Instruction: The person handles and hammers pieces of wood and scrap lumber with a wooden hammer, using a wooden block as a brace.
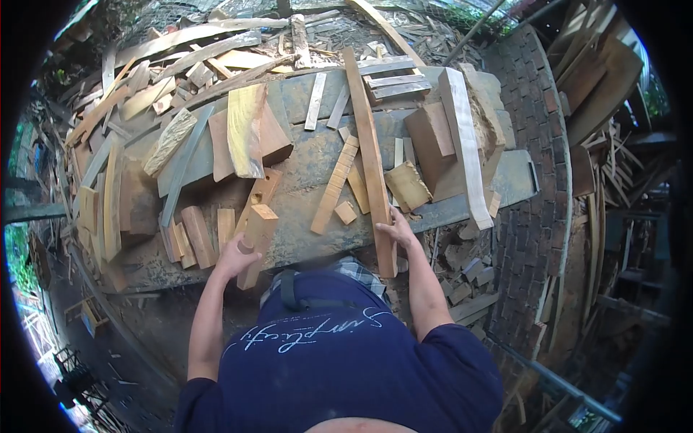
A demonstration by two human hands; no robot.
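Note:
My left hand [239,257] is closed on a short wooden block [257,249], which slants over the near edge of the workbench [303,209]. Behind that block lies a wood piece with a hole [266,186]. My right hand [399,232] grips the near part of a long wooden beam [368,148], its thumb on the beam's side. The beam runs away from me across the bench, its near end close to my body. Between my hands lie a notched wooden strip [336,184] and a small wood cube [346,213]. The fingertips of both hands are partly hidden.
A yellowish slab [246,130] rests on larger blocks at left. To the right, a pale beam [463,144] leans by a big brown block [433,144]. Scrap wood [216,58] is heaped behind the bench. A brick strip [530,144] and stacked planks [599,79] stand further right.

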